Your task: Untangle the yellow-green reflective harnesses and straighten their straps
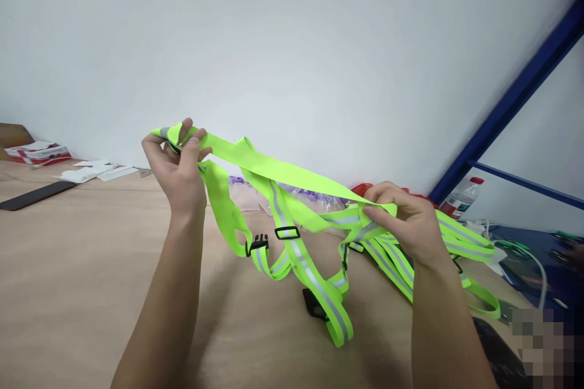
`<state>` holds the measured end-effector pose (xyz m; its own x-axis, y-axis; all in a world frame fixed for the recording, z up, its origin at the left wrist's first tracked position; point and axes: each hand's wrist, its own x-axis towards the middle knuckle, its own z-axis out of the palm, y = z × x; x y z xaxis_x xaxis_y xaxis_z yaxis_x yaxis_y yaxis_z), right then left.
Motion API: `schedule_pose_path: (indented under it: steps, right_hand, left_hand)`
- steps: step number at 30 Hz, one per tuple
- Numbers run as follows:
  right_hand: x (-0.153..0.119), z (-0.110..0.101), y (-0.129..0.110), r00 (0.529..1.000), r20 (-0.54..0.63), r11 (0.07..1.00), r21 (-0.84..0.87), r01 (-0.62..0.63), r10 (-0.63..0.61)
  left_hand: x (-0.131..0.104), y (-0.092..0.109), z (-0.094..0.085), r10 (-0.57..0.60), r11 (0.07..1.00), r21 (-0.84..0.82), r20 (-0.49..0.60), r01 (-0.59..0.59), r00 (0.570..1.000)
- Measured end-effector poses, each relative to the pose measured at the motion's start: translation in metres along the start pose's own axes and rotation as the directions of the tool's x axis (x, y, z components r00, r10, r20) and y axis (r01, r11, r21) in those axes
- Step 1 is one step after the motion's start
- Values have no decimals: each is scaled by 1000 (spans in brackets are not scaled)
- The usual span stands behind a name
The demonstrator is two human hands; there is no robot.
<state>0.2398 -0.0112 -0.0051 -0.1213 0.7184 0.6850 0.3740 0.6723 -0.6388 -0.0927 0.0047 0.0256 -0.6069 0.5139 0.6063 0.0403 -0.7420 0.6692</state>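
Note:
Between my two hands stretches a neon yellow-green reflective harness (292,167) with grey stripes, held above the table. My left hand (176,161) is closed on one end of its strap, with the fabric looped over the fingers. On the other side my right hand (406,216) pinches the strap near a striped junction. Looser straps hang down in the middle, carrying a black slider (287,233), a black buckle prong piece (258,243) and a black buckle part (314,304). More yellow-green straps (465,240) lie behind my right hand.
A beige-covered table (91,267) spreads below. At left are a dark flat bar (36,194), white papers (93,171) and a red-and-white box (39,153). A red-capped bottle (463,197) stands at right beside a blue metal frame (506,103). Purple items in clear bags lie by the wall.

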Motion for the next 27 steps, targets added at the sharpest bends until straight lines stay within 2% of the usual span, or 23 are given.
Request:
schedule_pose_path:
  steps: [3, 5, 7, 9, 11, 13, 15, 17, 19, 20, 21, 22, 23, 27]
  right_hand:
    - [-5, -9, -3, 961, 255, 965, 208, -158, 102]
    - [-7, -13, -2, 954, 268, 944, 256, -209, 139]
    - [-7, -14, 0, 978, 124, 949, 247, -194, 168]
    - [-5, -11, 1, 980, -119, 970, 203, -135, 161]
    - [-1, -5, 0, 929, -355, 989, 136, -58, 104]
    - [1, 1, -3, 855, -518, 998, 57, 7, 23]
    - [3, 7, -8, 798, -601, 999, -17, 44, -46]
    - [3, 10, -12, 765, -639, 996, -63, 58, -85]
    - [2, 12, -16, 748, -655, 995, -78, 69, -103]
    - [1, 13, -18, 748, -656, 995, -75, 71, -103]
    - [1, 13, -19, 750, -654, 995, -67, 73, -99]
    - [0, 13, -20, 754, -650, 996, -54, 73, -91]
    - [-1, 13, -21, 760, -646, 997, -36, 70, -77]
    - [-4, 15, -25, 805, -593, 991, 122, 58, 26]
  left_hand:
    - [3, -4, -3, -49, 999, -1, 24, 49, 999]
    - [8, -5, -9, -102, 994, -30, 20, 103, 995]
    - [16, -8, -16, -169, 983, -75, 15, 170, 985]
    - [23, -11, -24, -269, 957, -95, 71, 275, 960]
    - [28, -15, -31, -372, 928, 38, 165, 371, 913]
    - [30, -18, -37, -456, 880, 260, 226, 398, 861]
    - [29, -20, -42, -557, 774, 524, 293, 356, 777]
    - [28, -21, -45, -681, 635, 732, 381, 247, 625]
    - [26, -23, -45, -772, 536, 839, 443, 92, 455]
    - [25, -25, -44, -790, 525, 850, 470, 39, 393]
    - [24, -29, -42, -794, 529, 849, 494, 1, 354]
    - [22, -33, -40, -787, 539, 842, 515, -28, 341]
    - [20, -40, -36, -767, 553, 832, 533, -55, 358]
    - [9, -67, -19, -621, 577, 801, 556, -158, 552]
